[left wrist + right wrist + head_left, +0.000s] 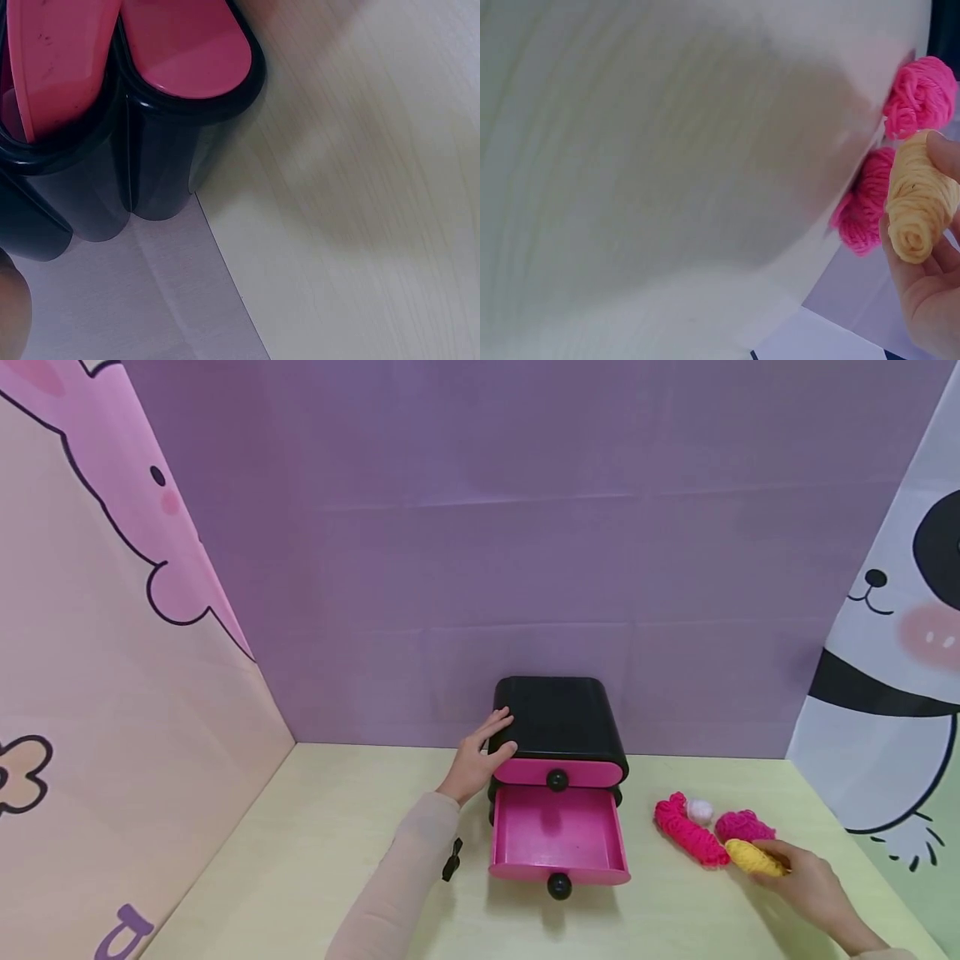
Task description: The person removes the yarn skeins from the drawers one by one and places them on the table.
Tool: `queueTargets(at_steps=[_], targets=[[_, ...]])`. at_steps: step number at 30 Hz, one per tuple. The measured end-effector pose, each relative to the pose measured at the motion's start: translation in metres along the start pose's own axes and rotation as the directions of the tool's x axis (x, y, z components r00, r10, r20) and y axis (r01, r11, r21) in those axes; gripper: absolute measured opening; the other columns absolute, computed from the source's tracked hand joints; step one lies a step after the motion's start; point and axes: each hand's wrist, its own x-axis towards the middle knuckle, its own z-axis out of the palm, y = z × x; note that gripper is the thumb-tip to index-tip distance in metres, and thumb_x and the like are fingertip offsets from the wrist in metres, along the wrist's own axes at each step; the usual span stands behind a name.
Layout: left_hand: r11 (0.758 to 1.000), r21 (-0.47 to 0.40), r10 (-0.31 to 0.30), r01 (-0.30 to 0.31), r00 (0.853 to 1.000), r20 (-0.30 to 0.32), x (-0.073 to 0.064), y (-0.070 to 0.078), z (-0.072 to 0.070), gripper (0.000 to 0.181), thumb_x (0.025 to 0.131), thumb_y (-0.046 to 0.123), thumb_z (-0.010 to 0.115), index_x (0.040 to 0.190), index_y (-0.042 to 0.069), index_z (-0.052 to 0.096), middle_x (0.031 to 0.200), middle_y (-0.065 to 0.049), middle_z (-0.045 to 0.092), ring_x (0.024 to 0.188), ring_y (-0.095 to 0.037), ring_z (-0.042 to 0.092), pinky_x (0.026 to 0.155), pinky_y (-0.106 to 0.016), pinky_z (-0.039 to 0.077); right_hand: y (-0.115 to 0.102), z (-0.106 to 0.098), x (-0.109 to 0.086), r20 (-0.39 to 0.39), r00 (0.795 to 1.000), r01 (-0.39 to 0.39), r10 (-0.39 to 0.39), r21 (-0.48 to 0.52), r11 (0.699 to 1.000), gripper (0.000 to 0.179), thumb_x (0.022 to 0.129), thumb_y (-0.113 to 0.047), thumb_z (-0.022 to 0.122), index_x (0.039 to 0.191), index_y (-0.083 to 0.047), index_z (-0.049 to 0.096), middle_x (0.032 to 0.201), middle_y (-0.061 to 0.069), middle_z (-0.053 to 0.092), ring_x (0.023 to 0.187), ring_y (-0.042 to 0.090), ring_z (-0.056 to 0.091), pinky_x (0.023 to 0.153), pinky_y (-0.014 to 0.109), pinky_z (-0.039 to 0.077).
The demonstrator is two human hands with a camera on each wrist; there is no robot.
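Note:
A black cabinet (558, 714) with pink drawers stands on the table, its middle drawer (558, 835) pulled out and nothing inside it. My left hand (477, 760) rests on the cabinet's upper left side, fingers over the top edge; only a bit of it shows in the left wrist view. In my right hand (813, 881) is a skein of yellow yarn (919, 199), pinched between thumb and fingers. Right behind it lie a magenta skein (744, 827) and a longer hot-pink skein (690, 831). A small white ball (700, 812) sits between these two.
A small black bow-shaped item (452, 860) lies left of the drawer, by the left forearm. The pale wooden table (300, 860) meets a purple backdrop (450, 568) close behind the cabinet. Printed panels flank both sides.

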Motion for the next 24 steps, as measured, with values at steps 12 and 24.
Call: queueTargets(at_steps=[12,24], targets=[[1.000,0.002,-0.031,0.031,0.999,0.045,-0.010,0.030,-0.007,0.050,0.090,0.021,0.057,0.137,0.010,0.044,0.149,-0.001,0.030,0.141,-0.019,0.017,0.113,-0.046,0.019,0.008,0.005,0.003,0.056,0.998,-0.008,0.008,0.000,1.000,0.048,0.073,-0.017,0.074,0.108,0.011,0.059,0.104,0.031,0.060,0.094,0.044,0.056,0.079,0.054,0.045],[0.999,0.020,-0.035,0.034,0.998,0.051,-0.012,0.036,-0.008,0.051,0.090,0.022,0.056,0.138,0.009,0.043,0.150,-0.001,0.030,0.141,-0.018,0.017,0.113,-0.044,0.020,0.015,0.005,0.007,0.086,0.996,-0.009,0.008,0.016,1.000,0.050,0.073,-0.015,0.074,0.109,0.015,0.056,0.104,0.032,0.059,0.090,0.040,0.057,0.078,0.054,0.045]])
